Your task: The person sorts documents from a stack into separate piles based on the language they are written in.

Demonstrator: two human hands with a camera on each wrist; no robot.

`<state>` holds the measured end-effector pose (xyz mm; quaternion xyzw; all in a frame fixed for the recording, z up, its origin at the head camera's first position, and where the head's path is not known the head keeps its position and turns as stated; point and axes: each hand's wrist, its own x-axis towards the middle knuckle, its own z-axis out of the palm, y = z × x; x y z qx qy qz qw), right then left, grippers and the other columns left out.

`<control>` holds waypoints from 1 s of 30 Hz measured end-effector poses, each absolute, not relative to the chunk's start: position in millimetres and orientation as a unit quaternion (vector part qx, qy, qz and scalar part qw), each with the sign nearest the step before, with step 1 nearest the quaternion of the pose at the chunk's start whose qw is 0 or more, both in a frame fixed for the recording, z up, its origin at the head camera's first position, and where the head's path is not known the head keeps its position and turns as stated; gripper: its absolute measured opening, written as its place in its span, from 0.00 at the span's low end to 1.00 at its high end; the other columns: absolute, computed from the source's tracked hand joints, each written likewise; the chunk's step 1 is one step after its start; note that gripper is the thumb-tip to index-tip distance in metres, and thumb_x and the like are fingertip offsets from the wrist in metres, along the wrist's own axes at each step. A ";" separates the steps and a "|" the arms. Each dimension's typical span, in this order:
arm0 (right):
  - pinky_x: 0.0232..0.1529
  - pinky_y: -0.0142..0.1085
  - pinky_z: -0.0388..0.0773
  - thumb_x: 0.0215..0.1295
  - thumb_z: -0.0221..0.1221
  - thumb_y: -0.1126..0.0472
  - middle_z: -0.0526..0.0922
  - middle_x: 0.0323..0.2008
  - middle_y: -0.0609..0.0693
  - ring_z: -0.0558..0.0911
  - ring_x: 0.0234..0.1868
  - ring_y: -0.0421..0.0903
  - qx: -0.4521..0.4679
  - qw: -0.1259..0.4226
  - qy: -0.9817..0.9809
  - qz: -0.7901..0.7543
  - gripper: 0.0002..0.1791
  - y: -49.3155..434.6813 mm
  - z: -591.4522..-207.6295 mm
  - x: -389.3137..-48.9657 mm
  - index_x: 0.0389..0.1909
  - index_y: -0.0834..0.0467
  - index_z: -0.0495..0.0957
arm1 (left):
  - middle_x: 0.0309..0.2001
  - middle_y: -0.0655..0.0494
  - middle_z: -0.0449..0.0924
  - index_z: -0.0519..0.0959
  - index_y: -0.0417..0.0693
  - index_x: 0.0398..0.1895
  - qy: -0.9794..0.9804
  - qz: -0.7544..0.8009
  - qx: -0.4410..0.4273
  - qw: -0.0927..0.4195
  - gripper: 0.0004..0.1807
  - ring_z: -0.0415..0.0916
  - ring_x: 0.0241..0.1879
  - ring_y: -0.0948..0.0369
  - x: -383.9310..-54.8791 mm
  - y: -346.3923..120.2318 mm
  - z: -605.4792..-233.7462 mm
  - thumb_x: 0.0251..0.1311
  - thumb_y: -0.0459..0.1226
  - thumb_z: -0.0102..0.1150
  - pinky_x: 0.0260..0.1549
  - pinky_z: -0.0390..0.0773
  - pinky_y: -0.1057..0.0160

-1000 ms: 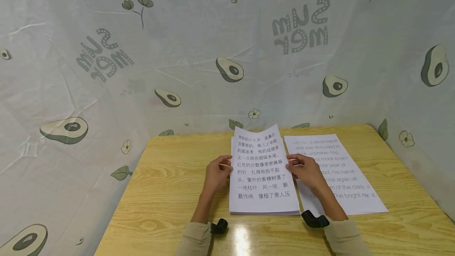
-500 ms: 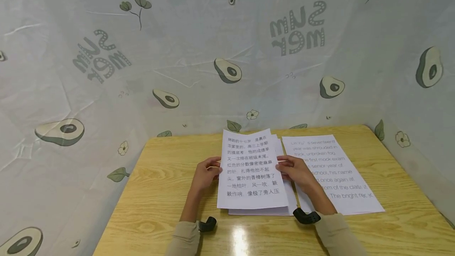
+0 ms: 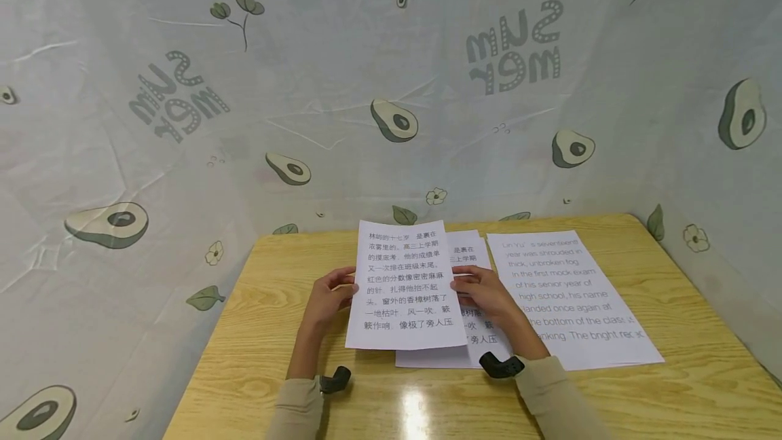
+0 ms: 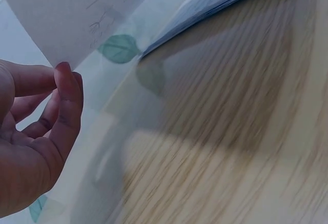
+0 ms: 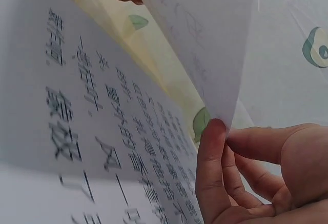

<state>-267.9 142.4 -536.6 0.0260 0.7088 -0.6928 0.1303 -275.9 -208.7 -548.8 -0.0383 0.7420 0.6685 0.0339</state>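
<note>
A white sheet of paper [image 3: 403, 290] printed with Chinese characters is held above the table between both hands. My left hand [image 3: 330, 296] pinches its left edge, thumb against curled fingers, as the left wrist view also shows. On the opposite edge my right hand [image 3: 485, 294] pinches the sheet between thumb and fingers. Under and to the right of the lifted sheet lies a paper stack [image 3: 440, 358] with the same kind of Chinese print, partly covered by the sheet and right hand. In the right wrist view the stack's printed top page [image 5: 102, 131] is close below that hand.
Further right on the wooden table [image 3: 244, 358] lies a stack of English-printed pages [image 3: 586, 304], partly behind the right forearm. A hanging cloth [image 3: 342, 73] with avocado prints surrounds the table's back and sides. Each wrist wears a black device.
Both hands have lifted the top Chinese-printed sheet off its stack and carried it left. More of the stack beneath and of the English pages now shows.
</note>
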 end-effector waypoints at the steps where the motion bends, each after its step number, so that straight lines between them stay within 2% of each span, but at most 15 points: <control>1: 0.41 0.32 0.88 0.76 0.63 0.66 0.85 0.54 0.60 0.89 0.41 0.42 0.023 0.130 0.710 -0.692 0.28 139.3 -537.0 -268.8 0.73 0.68 0.72 | 0.52 0.44 0.81 0.82 0.46 0.67 0.743 0.668 -0.040 0.032 0.23 0.82 0.43 0.57 -276.1 -212.2 -548.3 0.70 0.29 0.65 0.40 0.85 0.65; 16: 0.42 0.36 0.89 0.74 0.64 0.68 0.86 0.53 0.63 0.88 0.39 0.44 0.015 0.138 0.700 -0.700 0.24 84.8 -537.8 -273.4 0.69 0.67 0.76 | 0.54 0.46 0.79 0.78 0.42 0.71 0.750 0.658 -0.059 0.045 0.26 0.82 0.44 0.59 -273.2 -269.1 -545.4 0.71 0.28 0.62 0.41 0.85 0.67; 22: 0.40 0.36 0.89 0.72 0.64 0.70 0.87 0.50 0.61 0.87 0.37 0.44 0.020 0.135 0.704 -0.697 0.22 65.4 -541.4 -276.7 0.65 0.66 0.79 | 0.52 0.47 0.80 0.77 0.37 0.71 0.752 0.655 -0.059 0.032 0.26 0.81 0.44 0.61 -273.3 -288.6 -548.7 0.71 0.26 0.62 0.42 0.85 0.69; 30: 0.37 0.38 0.89 0.71 0.65 0.71 0.87 0.45 0.60 0.86 0.33 0.44 0.016 0.135 0.707 -0.693 0.19 42.0 -546.2 -278.2 0.61 0.67 0.81 | 0.52 0.46 0.82 0.77 0.36 0.71 0.769 0.634 -0.075 0.028 0.25 0.80 0.45 0.61 -270.2 -308.8 -550.6 0.71 0.28 0.63 0.43 0.84 0.71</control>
